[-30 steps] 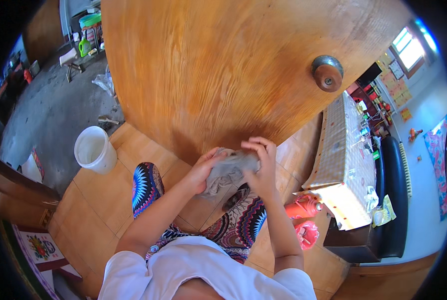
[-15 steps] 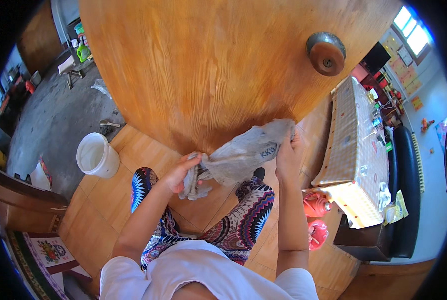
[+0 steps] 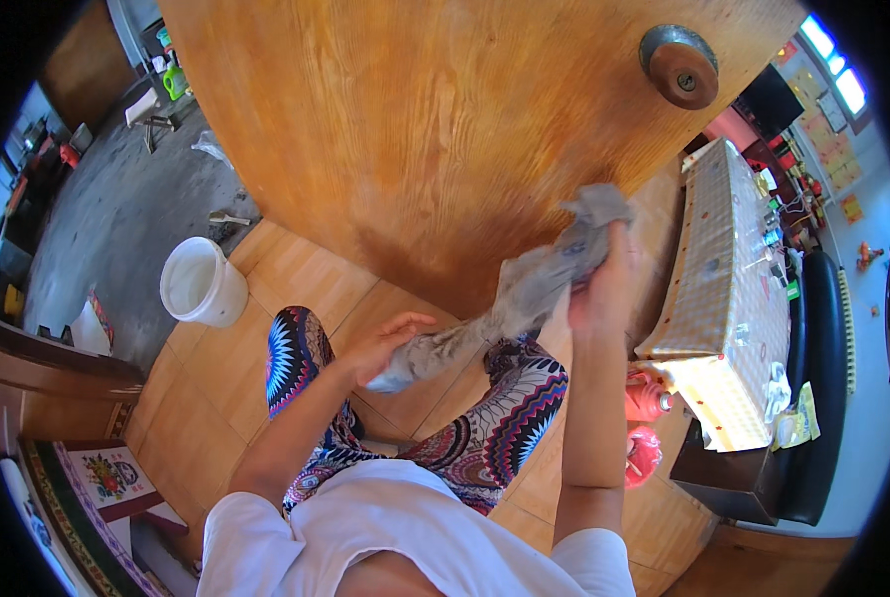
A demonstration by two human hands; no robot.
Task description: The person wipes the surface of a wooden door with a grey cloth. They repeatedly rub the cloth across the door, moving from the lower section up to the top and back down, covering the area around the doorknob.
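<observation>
The blurred right hand (image 3: 602,289) grasps one end of the grey cloth (image 3: 533,296), which slants from that grip to the left hand (image 3: 385,348) at its other end; whether the left clasps it, I cannot tell. Beyond both hands stands the wooden door (image 3: 435,139); leftward, the white bucket (image 3: 228,298).

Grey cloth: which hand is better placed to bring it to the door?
Probably the right hand: it grips the grey cloth near its upper end, which overlaps the door in view; the left hand is at the lower end.
</observation>
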